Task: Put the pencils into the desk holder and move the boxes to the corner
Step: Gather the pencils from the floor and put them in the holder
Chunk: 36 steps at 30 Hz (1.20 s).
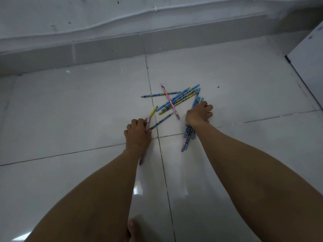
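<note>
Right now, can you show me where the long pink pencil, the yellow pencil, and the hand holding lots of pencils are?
long pink pencil [169,100], head view, middle of its shaft.
yellow pencil [153,110], head view, upper shaft.
right hand [198,113], head view, back of the hand.

Head-worn view, steeply down, close

My arms were bare from the frame's edge down to each wrist, with no sleeves. My left hand [138,131] and right hand [199,113] wore nothing. A bare foot [133,229] showed below.
</note>
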Each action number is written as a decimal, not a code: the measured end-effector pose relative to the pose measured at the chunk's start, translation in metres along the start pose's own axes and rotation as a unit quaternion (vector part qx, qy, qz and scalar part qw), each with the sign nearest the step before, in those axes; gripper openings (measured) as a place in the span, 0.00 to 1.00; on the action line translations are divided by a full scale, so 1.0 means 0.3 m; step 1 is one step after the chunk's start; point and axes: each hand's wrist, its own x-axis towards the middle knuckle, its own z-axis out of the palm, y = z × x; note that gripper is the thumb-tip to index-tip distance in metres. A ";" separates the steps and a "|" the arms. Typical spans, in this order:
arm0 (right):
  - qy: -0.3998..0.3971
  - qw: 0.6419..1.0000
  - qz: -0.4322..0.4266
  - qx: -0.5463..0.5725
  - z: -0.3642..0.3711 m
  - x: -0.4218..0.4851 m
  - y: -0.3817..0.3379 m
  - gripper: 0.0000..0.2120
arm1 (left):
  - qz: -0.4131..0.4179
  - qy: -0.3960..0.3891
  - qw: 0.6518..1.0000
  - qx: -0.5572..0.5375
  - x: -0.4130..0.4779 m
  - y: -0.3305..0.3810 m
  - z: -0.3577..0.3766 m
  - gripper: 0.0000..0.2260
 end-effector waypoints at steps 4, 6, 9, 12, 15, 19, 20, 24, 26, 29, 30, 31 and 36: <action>-0.009 1.000 -0.002 0.012 -0.018 0.012 0.015 0.27 | 0.021 -0.017 0.999 0.025 0.004 0.028 0.003 0.16; -0.011 1.000 -0.010 0.011 -0.022 0.014 0.023 0.27 | 0.036 -0.041 0.997 0.054 0.007 0.033 0.008 0.17; -0.012 1.000 -0.020 0.006 -0.026 0.013 0.031 0.26 | 0.055 -0.068 0.992 0.089 0.001 0.033 0.020 0.15; -0.024 0.999 -0.024 0.009 -0.037 0.013 0.040 0.26 | 0.064 -0.070 0.988 0.124 -0.008 0.028 0.033 0.13; -0.036 0.999 -0.027 0.010 -0.049 0.013 0.054 0.26 | 0.079 -0.062 0.985 0.142 -0.018 0.026 0.039 0.12; -0.037 0.999 -0.040 0.003 -0.058 0.009 0.069 0.25 | 0.107 -0.044 0.988 0.098 -0.033 0.034 0.023 0.09; -0.038 0.998 -0.042 0.002 -0.061 0.008 0.073 0.25 | 0.109 -0.038 0.990 0.077 -0.034 0.042 0.018 0.08; -0.041 0.998 -0.047 0.004 -0.065 0.003 0.077 0.25 | 0.051 -0.037 0.996 -0.057 -0.010 0.103 0.000 0.08; -0.038 0.998 -0.050 0.006 -0.067 0.003 0.079 0.24 | 0.031 -0.038 0.994 -0.093 0.024 0.147 -0.002 0.08; -0.035 0.998 -0.056 0.007 -0.066 0.002 0.081 0.22 | 0.030 -0.018 0.995 -0.090 0.081 0.208 -0.002 0.09; -0.035 0.998 -0.058 0.009 -0.065 0.004 0.082 0.22 | 0.029 -0.011 0.996 -0.087 0.105 0.226 -0.001 0.09; -0.035 0.998 -0.060 0.011 -0.064 0.006 0.084 0.21 | 0.032 -0.004 0.996 -0.079 0.130 0.244 0.000 0.10; -0.029 0.997 -0.075 0.014 -0.057 0.009 0.090 0.19 | 0.038 0.006 0.999 0.033 0.266 0.309 -0.007 0.16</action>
